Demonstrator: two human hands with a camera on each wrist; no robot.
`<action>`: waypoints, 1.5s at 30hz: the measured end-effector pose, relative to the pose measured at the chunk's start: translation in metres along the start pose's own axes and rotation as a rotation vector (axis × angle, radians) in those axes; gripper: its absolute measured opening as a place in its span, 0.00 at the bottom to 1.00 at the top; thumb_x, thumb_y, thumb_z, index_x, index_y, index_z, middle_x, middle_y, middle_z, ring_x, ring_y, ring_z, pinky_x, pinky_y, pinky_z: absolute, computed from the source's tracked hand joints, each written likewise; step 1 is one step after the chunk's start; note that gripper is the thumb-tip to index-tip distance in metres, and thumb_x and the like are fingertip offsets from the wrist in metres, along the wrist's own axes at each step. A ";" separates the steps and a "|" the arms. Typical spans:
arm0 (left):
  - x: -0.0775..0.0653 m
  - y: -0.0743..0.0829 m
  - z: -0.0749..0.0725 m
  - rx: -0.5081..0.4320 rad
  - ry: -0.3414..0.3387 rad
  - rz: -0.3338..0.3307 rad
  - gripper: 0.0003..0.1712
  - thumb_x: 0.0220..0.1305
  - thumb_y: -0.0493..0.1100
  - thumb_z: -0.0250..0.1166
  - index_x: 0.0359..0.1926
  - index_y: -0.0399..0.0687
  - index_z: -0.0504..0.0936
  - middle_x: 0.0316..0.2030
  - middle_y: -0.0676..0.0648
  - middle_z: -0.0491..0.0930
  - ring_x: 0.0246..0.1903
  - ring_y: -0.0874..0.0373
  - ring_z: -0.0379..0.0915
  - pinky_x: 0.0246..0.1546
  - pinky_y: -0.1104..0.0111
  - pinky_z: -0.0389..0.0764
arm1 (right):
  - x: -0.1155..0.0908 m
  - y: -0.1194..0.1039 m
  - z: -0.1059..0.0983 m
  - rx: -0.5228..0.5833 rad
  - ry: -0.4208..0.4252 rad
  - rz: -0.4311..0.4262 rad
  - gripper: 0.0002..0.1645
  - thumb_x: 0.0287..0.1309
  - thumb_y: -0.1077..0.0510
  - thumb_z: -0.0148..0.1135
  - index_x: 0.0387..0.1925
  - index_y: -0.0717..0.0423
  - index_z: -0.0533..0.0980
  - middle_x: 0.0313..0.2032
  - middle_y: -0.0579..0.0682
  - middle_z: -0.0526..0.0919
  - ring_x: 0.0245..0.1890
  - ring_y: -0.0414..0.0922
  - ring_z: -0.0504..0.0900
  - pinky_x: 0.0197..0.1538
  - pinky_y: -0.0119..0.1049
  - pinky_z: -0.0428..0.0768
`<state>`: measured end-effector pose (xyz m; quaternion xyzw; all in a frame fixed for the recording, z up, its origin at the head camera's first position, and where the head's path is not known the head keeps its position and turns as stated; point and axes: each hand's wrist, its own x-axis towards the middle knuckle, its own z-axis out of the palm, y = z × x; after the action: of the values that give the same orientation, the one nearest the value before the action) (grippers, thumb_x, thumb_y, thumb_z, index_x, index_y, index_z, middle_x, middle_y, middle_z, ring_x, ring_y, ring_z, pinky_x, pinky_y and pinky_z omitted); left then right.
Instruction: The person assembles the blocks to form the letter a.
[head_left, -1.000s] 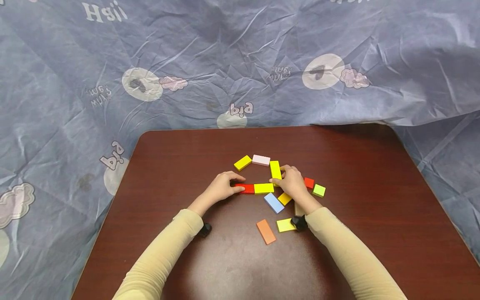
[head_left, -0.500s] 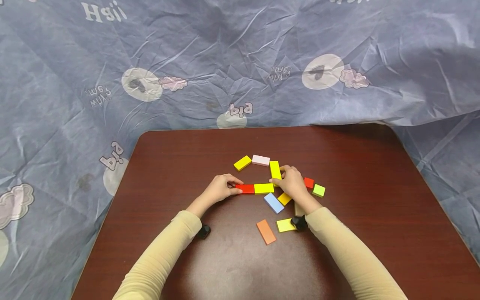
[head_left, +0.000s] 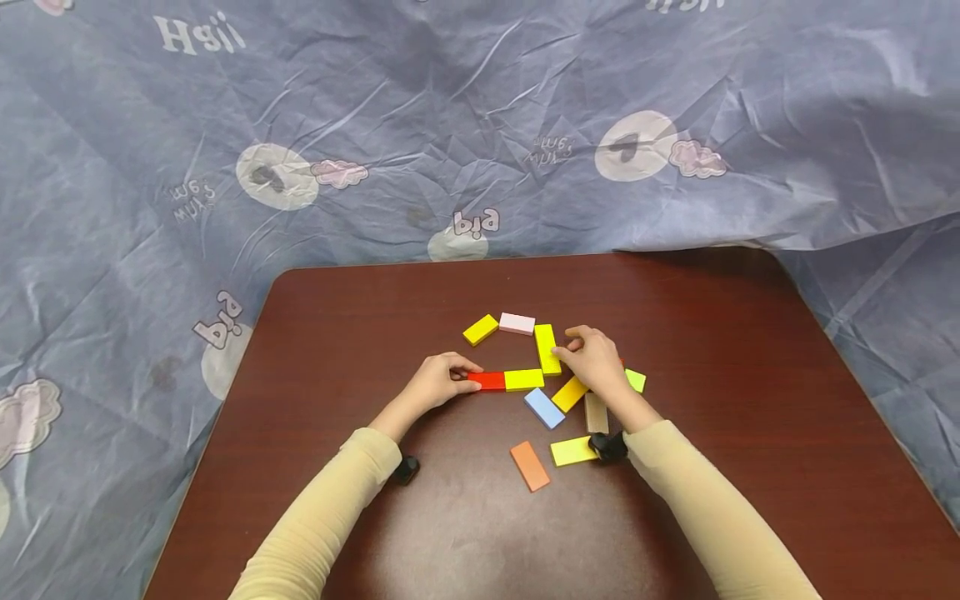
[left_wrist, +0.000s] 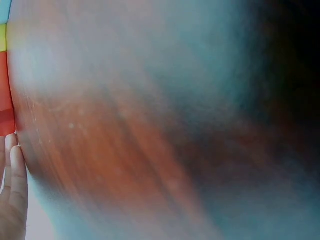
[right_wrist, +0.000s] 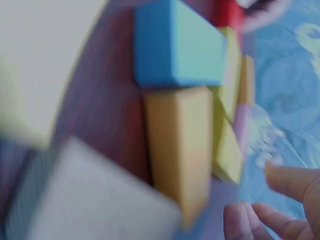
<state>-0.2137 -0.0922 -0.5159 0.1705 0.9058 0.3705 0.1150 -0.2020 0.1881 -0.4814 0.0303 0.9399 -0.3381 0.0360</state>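
Note:
In the head view my left hand (head_left: 438,382) pinches the left end of a flat red block (head_left: 487,381) between thumb and forefinger. That block lies end to end with a yellow block (head_left: 524,380). My right hand (head_left: 596,364) hovers just right of an upright-running yellow block (head_left: 547,349), fingers loosely spread and holding nothing. In the right wrist view its fingers (right_wrist: 290,182) stand apart from the blocks. Under this hand and wrist lie an orange-yellow block (head_left: 569,394), a tan block (head_left: 596,414) and a light yellow block (head_left: 572,451).
A pink block (head_left: 517,323) and another yellow block (head_left: 481,330) lie behind the row. Nearer are a blue block (head_left: 544,408) and an orange block (head_left: 530,466). A green block (head_left: 635,380) is partly hidden by the right hand. A patterned cloth (head_left: 420,125) hangs behind the table (head_left: 360,308).
My right hand has let go of the upright-running yellow block and moved slightly right. My left fingers have slid left to the red block's end. The head view has shifted a little.

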 end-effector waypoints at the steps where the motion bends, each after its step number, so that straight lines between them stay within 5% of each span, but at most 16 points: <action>1: 0.000 0.000 0.000 -0.004 0.000 -0.004 0.15 0.54 0.44 0.76 0.45 0.51 0.89 0.42 0.50 0.84 0.38 0.60 0.79 0.45 0.68 0.82 | -0.002 0.003 -0.007 -0.004 0.016 -0.014 0.28 0.63 0.54 0.65 0.59 0.66 0.74 0.43 0.62 0.81 0.43 0.56 0.80 0.45 0.48 0.80; 8: 0.000 -0.002 0.000 -0.003 0.013 -0.004 0.14 0.54 0.43 0.76 0.44 0.51 0.89 0.41 0.50 0.84 0.38 0.60 0.80 0.44 0.69 0.82 | -0.012 0.040 -0.043 -0.156 -0.060 -0.046 0.27 0.59 0.56 0.66 0.57 0.67 0.75 0.52 0.69 0.76 0.50 0.63 0.76 0.55 0.58 0.74; 15: 0.000 -0.002 0.001 -0.010 0.005 0.001 0.14 0.54 0.43 0.75 0.44 0.51 0.89 0.41 0.50 0.84 0.38 0.60 0.80 0.44 0.69 0.82 | -0.014 0.063 -0.042 -0.209 -0.097 -0.111 0.25 0.52 0.59 0.72 0.50 0.68 0.79 0.41 0.64 0.78 0.40 0.57 0.77 0.45 0.51 0.77; 23: -0.001 -0.002 0.000 -0.006 0.011 0.009 0.15 0.54 0.43 0.76 0.44 0.50 0.89 0.40 0.49 0.84 0.38 0.59 0.80 0.44 0.68 0.82 | -0.005 0.048 -0.028 -0.076 -0.010 -0.134 0.24 0.54 0.60 0.72 0.51 0.67 0.77 0.44 0.62 0.78 0.42 0.55 0.82 0.48 0.51 0.81; 32: -0.001 -0.001 -0.002 -0.011 0.013 0.014 0.15 0.54 0.43 0.75 0.44 0.50 0.89 0.40 0.50 0.84 0.37 0.60 0.79 0.43 0.69 0.82 | -0.014 0.032 -0.017 -0.065 -0.179 -0.066 0.21 0.54 0.59 0.72 0.47 0.64 0.78 0.41 0.59 0.81 0.35 0.48 0.79 0.38 0.37 0.79; 38: -0.001 -0.002 -0.001 -0.021 0.015 0.009 0.15 0.54 0.42 0.76 0.44 0.50 0.89 0.40 0.50 0.83 0.37 0.60 0.78 0.43 0.69 0.82 | -0.029 0.022 -0.018 -0.087 -0.325 -0.228 0.17 0.48 0.63 0.75 0.41 0.64 0.80 0.36 0.55 0.81 0.29 0.43 0.79 0.35 0.33 0.79; 45: -0.001 -0.002 0.001 -0.023 0.000 0.001 0.15 0.55 0.43 0.75 0.45 0.50 0.89 0.40 0.49 0.83 0.37 0.59 0.78 0.43 0.69 0.82 | -0.033 0.022 -0.004 -0.142 -0.196 -0.310 0.19 0.46 0.63 0.77 0.41 0.62 0.80 0.36 0.53 0.77 0.31 0.42 0.77 0.38 0.33 0.79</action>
<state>-0.2124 -0.0935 -0.5184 0.1695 0.9014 0.3809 0.1166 -0.1680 0.2061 -0.4892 -0.1504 0.9468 -0.2738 0.0768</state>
